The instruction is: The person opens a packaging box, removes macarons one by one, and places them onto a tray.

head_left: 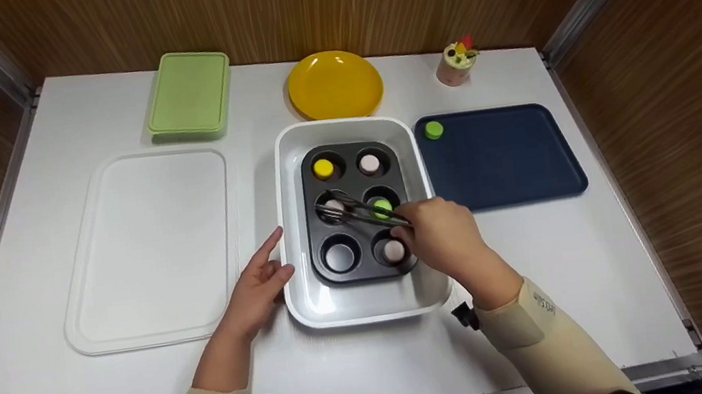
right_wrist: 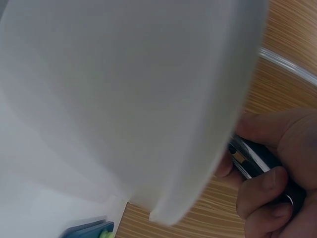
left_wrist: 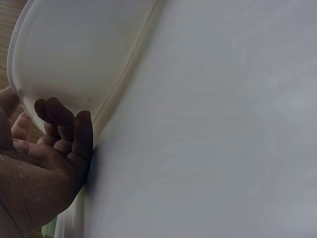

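My right hand (head_left: 446, 235) grips metal tongs (head_left: 356, 215) with dark handles, which also show in the right wrist view. Their tips reach into the middle-left cup of a dark muffin tin (head_left: 364, 276), around a pale pink round piece (head_left: 334, 208); whether they pinch it I cannot tell. Other cups hold a yellow piece (head_left: 323, 168), a green piece (head_left: 382, 208) and two more pale pink ones; the front-left cup holds nothing. The tin lies inside a white bin (head_left: 371, 308). Beside the bin's left wall is my left hand (head_left: 259, 295), thumb and forefinger extended, other fingers loosely bent.
A white lid (head_left: 156, 247) lies to the left. Behind are a green lidded box (head_left: 191, 93), a yellow plate (head_left: 335, 84) and a decorated dessert cup (head_left: 457, 65). On the right, a navy tray (head_left: 507, 158) carries another green piece (head_left: 434, 130).
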